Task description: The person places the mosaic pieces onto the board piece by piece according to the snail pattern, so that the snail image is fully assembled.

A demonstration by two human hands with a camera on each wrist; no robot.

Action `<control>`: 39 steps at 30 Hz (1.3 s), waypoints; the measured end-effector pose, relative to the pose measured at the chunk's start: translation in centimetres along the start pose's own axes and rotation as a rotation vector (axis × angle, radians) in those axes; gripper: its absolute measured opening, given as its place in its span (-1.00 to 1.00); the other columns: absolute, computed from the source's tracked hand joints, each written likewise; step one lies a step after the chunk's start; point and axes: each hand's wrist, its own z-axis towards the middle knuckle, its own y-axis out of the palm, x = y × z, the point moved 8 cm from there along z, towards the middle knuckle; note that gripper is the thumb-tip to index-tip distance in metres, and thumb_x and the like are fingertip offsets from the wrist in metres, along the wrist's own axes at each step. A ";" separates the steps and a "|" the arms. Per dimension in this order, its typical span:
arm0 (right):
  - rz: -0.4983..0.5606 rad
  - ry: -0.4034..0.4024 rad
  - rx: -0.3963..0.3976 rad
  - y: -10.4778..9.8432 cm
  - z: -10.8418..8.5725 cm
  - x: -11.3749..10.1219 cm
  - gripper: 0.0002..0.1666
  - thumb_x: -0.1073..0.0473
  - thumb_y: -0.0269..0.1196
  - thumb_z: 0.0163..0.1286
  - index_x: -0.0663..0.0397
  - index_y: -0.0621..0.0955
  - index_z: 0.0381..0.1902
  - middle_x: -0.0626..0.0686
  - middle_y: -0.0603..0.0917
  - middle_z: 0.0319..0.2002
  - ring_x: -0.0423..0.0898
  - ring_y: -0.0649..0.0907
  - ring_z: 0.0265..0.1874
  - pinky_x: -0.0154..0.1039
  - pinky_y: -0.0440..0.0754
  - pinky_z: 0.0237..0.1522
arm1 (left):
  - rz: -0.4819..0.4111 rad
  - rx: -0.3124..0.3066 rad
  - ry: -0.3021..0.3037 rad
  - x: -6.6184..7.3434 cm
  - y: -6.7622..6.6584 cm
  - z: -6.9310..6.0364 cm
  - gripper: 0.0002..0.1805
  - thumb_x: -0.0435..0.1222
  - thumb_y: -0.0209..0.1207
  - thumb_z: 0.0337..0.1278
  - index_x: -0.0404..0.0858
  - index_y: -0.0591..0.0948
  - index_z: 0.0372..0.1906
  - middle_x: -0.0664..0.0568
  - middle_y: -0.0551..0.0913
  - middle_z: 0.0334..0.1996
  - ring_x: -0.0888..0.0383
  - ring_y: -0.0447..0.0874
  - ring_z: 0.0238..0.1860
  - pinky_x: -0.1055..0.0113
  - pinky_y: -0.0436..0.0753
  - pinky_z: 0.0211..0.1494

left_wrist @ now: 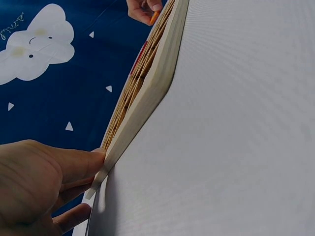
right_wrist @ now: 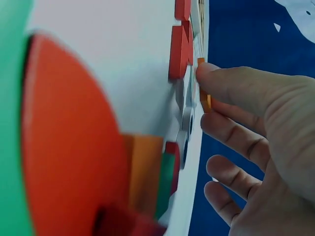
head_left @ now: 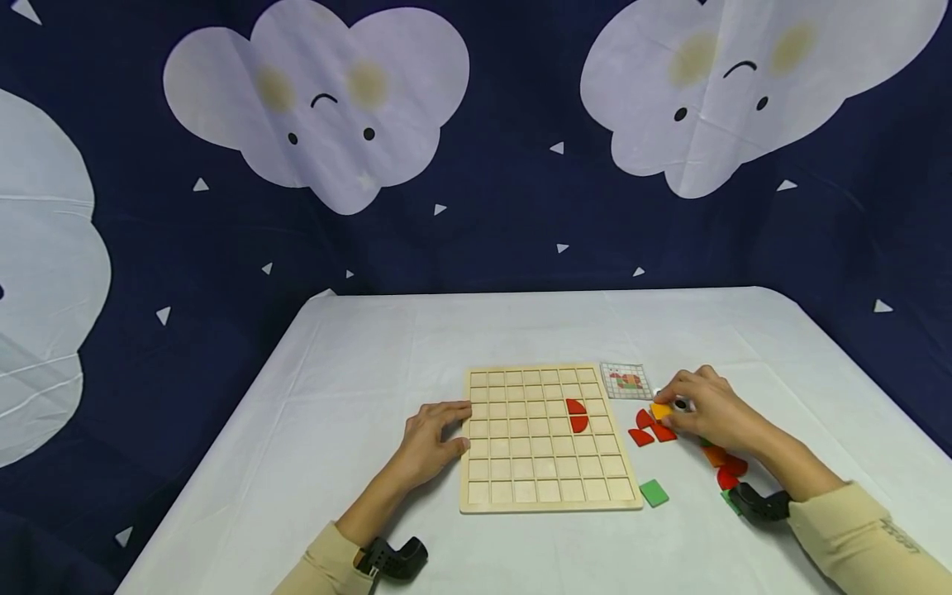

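Pinches a yellow-orange flat square tile [head_left: 659, 411] between the thumb and fingertips of the right hand [head_left: 717, 413], bending the remaining fingers loosely away from it. Holds that tile raised off a white-clothed table [head_left: 387, 330], just beyond the right edge of a pale wooden board [head_left: 550, 508] divided into shallow square cells, and near a small printed card [head_left: 613, 372] bearing a grid and a coloured picture.

Touches the board's left edge with the left hand [head_left: 431, 442], extending nearly straight fingers to the rim and setting the thumb well apart, nearer the body.

Has 2 red flat pieces with curved edges [head_left: 579, 425] set in adjoining cells of the board's right half, 1 just nearer the body than the other. Shows 3 loose red pieces [head_left: 664, 432] beside the board, close to the held tile, and a green square tile [head_left: 654, 493] just off the board's near right corner.

Includes, farther right beside the forearm, an orange tile [head_left: 715, 456], red rounded pieces [head_left: 735, 465] and a partly hidden green piece [head_left: 731, 502]. Shows, in the right wrist view, 2 white discs with dark centres [right_wrist: 186, 119].

Wears beige sleeves [head_left: 863, 537] and black wrist cameras [head_left: 397, 559]. Ends behind in a navy cloth backdrop [head_left: 506, 165] printed with white clouds [head_left: 312, 49].
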 end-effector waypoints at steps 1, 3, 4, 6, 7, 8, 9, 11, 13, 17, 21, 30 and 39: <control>0.004 -0.005 0.002 0.0 0.1 -0.2 -0.74 0.14 0.35 0.11 -0.06 0.70 -0.18 -0.02 0.64 -0.15 -0.04 0.35 -0.12 -0.17 0.28 -0.17 | 0.001 -0.001 0.000 0.0 0.0 0.0 -0.49 -0.34 0.28 0.01 -0.27 0.54 0.15 0.02 0.50 0.25 -0.04 0.30 0.30 -0.11 0.10 0.32; 0.018 -0.007 0.008 0.0 0.3 -0.7 -0.75 0.13 0.35 0.11 -0.08 0.70 -0.19 -0.02 0.63 -0.15 -0.04 0.35 -0.10 -0.15 0.31 -0.15 | 0.002 -0.003 -0.002 0.0 0.0 0.0 -0.49 -0.34 0.28 0.01 -0.27 0.54 0.16 0.02 0.50 0.25 -0.04 0.30 0.30 -0.11 0.10 0.32; 0.022 -0.018 0.015 0.0 0.4 -1.1 -0.75 0.14 0.35 0.11 -0.08 0.70 -0.19 -0.03 0.63 -0.15 -0.05 0.35 -0.10 -0.14 0.31 -0.14 | 0.004 -0.002 -0.003 0.0 0.0 0.0 -0.49 -0.34 0.28 0.01 -0.27 0.54 0.16 0.02 0.50 0.25 -0.04 0.30 0.30 -0.11 0.10 0.33; 0.028 -0.042 0.027 0.1 0.7 -1.9 -0.75 0.13 0.36 0.11 -0.09 0.70 -0.20 -0.04 0.63 -0.17 -0.06 0.35 -0.12 -0.14 0.30 -0.14 | 0.012 0.003 0.002 0.0 0.0 0.0 -0.49 -0.34 0.28 0.00 -0.27 0.54 0.15 0.01 0.50 0.24 -0.04 0.31 0.30 -0.12 0.10 0.32; 0.028 -0.058 0.035 0.1 0.9 -2.3 -0.76 0.13 0.37 0.11 -0.09 0.70 -0.20 -0.05 0.63 -0.18 -0.07 0.35 -0.13 -0.15 0.30 -0.14 | 0.016 0.006 0.004 0.0 0.0 0.0 -0.49 -0.35 0.28 0.00 -0.27 0.55 0.15 0.01 0.51 0.24 -0.04 0.31 0.29 -0.12 0.11 0.32; 0.029 -0.065 0.040 0.2 1.0 -2.7 -0.76 0.13 0.38 0.11 -0.10 0.70 -0.21 -0.06 0.63 -0.19 -0.09 0.35 -0.14 -0.16 0.29 -0.14 | 0.020 0.011 0.006 0.0 0.0 0.0 -0.49 -0.36 0.28 -0.01 -0.28 0.55 0.14 0.01 0.52 0.23 -0.04 0.32 0.29 -0.12 0.11 0.32; 0.033 -0.083 0.043 0.2 1.2 -3.2 -0.75 0.12 0.38 0.11 -0.10 0.70 -0.20 -0.06 0.63 -0.19 -0.09 0.35 -0.15 -0.17 0.28 -0.15 | 0.024 0.015 0.009 0.0 0.0 0.0 -0.50 -0.36 0.28 -0.01 -0.28 0.56 0.14 0.01 0.52 0.23 -0.04 0.33 0.28 -0.12 0.12 0.31; 0.037 -0.107 0.046 0.4 1.4 -4.1 -0.75 0.12 0.39 0.10 -0.10 0.70 -0.20 -0.06 0.63 -0.18 -0.10 0.35 -0.17 -0.17 0.28 -0.15 | 0.030 0.022 0.013 0.0 0.0 0.1 -0.50 -0.37 0.28 -0.02 -0.28 0.56 0.13 0.00 0.53 0.22 -0.04 0.34 0.27 -0.13 0.13 0.30; 0.050 -0.122 0.048 0.6 1.8 -4.9 -0.75 0.13 0.38 0.10 -0.09 0.70 -0.20 -0.05 0.63 -0.17 -0.11 0.35 -0.18 -0.17 0.27 -0.15 | 0.032 0.025 0.013 -0.1 0.0 0.1 -0.50 -0.37 0.29 -0.03 -0.28 0.56 0.13 0.00 0.54 0.21 -0.03 0.35 0.26 -0.12 0.14 0.30; 0.080 -0.137 0.046 1.2 2.5 -6.4 -0.76 0.15 0.38 0.11 -0.08 0.70 -0.20 -0.06 0.63 -0.17 -0.10 0.36 -0.18 -0.18 0.25 -0.14 | 0.034 0.022 0.018 0.0 0.0 0.1 -0.50 -0.37 0.28 -0.03 -0.29 0.56 0.13 -0.02 0.53 0.22 -0.05 0.34 0.26 -0.13 0.13 0.29; 0.106 -0.163 0.052 1.8 3.1 -7.9 -0.74 0.14 0.39 0.10 -0.06 0.69 -0.19 -0.06 0.63 -0.19 -0.06 0.38 -0.20 -0.16 0.24 -0.14 | 0.019 0.020 0.016 0.1 0.0 0.1 -0.50 -0.36 0.28 -0.03 -0.30 0.56 0.13 -0.02 0.53 0.22 -0.05 0.33 0.27 -0.13 0.12 0.30; 0.108 -0.128 0.062 3.2 4.4 -10.6 -0.73 0.08 0.39 0.05 -0.12 0.70 -0.23 -0.13 0.65 -0.22 -0.12 0.40 -0.19 -0.18 0.26 -0.19 | 0.010 0.026 0.003 0.0 -0.1 0.0 -0.50 -0.36 0.29 -0.03 -0.28 0.56 0.13 -0.01 0.54 0.21 -0.04 0.33 0.28 -0.11 0.11 0.31; 0.046 -0.172 0.069 4.4 5.6 -12.2 -0.73 0.06 0.43 0.03 -0.08 0.71 -0.25 -0.12 0.64 -0.28 -0.13 0.40 -0.29 -0.23 0.28 -0.23 | 0.010 0.018 0.003 0.0 0.0 0.0 -0.50 -0.35 0.28 -0.02 -0.28 0.56 0.14 0.00 0.53 0.22 -0.03 0.33 0.28 -0.10 0.11 0.32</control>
